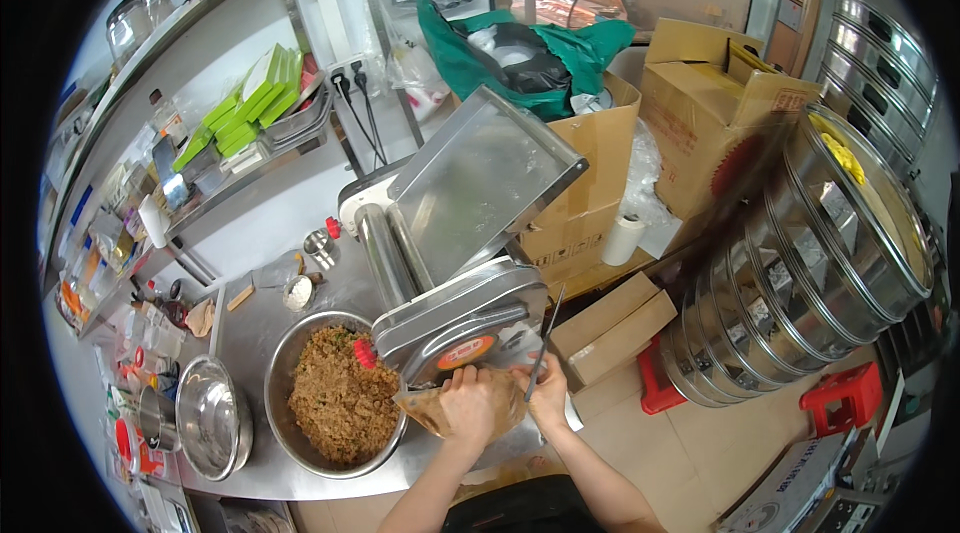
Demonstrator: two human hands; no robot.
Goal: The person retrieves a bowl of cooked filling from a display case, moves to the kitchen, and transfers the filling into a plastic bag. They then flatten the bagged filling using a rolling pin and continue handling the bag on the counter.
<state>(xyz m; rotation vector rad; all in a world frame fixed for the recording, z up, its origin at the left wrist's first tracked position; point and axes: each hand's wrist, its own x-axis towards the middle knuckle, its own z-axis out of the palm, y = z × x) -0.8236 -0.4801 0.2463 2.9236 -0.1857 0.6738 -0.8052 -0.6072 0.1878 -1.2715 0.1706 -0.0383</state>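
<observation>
My left hand [466, 404] is curled over a clear plastic bag [508, 399] of brown contents at the front edge of the steel table, gripping it from above. In my right hand [549, 392] is a long, thin, dark tool [553, 323], pointing up and away from me; whether it is a blade or a stick cannot be told. The fingers of that hand also reach the bag's right end. Just beyond both hands stands a metal roller machine [457, 308] with a slanted steel tray [480, 180]. Left of the bag is a steel bowl [274, 413] heaped with brown, seasoned rice-like grain [337, 390].
An empty-looking steel basin [214, 417] stands left of the full bowl. A small dish of white powder [298, 293] and a metal cup [321, 248] are farther back. Cardboard boxes [581, 195], stacked steel steamers [780, 285] and red stools [840, 398] crowd the right side.
</observation>
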